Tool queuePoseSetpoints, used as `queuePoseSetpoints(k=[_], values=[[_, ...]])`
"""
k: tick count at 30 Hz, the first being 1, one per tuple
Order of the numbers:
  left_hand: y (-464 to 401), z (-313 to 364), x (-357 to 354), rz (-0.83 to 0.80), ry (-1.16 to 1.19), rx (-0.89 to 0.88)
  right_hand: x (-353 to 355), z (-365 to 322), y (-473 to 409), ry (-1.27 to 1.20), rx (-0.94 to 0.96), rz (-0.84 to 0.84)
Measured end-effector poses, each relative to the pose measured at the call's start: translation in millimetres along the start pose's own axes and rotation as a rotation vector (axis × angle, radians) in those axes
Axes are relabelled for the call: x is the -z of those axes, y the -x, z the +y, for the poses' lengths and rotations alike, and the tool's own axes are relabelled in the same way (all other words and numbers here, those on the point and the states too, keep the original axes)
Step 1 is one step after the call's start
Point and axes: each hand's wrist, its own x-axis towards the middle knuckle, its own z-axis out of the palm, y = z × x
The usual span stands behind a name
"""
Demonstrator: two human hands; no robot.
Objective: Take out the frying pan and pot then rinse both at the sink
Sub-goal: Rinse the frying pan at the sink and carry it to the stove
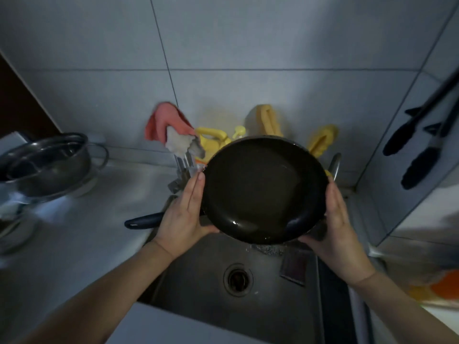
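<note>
Both hands hold the black frying pan (264, 191) up over the stainless sink (198, 289), one on each side of its rim. The left hand (185, 214) lies at the pan's nine o'clock, fingers straight and pressed flat along the outer wall, thumb curled under the lower edge. The right hand (334, 224) mirrors it at three to four o'clock, fingers extended up the rim, thumb hooked beneath; together they clamp the pan between the palms. The pan is tilted with its inside facing the camera, its low edge at six o'clock, where water spills off into the basin. Its dark handle (145, 220) sticks out toward nine o'clock, passing behind the left hand and over the counter's edge.

Directly below, at six o'clock, sits the drain (238, 279), with a dark scouring pad (294, 268) just to its right. Behind the pan at twelve o'clock stand yellow bottles (213, 141) and the faucet (334, 165) close against the tiled wall. A steel pot (47, 165) rests well apart at nine to ten o'clock on the counter (104, 209). Black tongs (422, 145) hang on the side wall at two o'clock.
</note>
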Motion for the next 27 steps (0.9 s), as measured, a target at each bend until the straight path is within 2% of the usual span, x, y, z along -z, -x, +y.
queuePoseSetpoints(k=[8, 21, 27], values=[[-51, 2, 47, 0.287, -0.120, -0.113, 41, -27, -59, 0.063, 0.232, 0.200], [-74, 14, 97, 0.422, -0.195, -0.143, 70, -56, -89, 0.105, 0.275, 0.297], [-76, 17, 117, 0.362, -0.158, -0.138, 84, -74, -94, 0.124, 0.255, 0.255]])
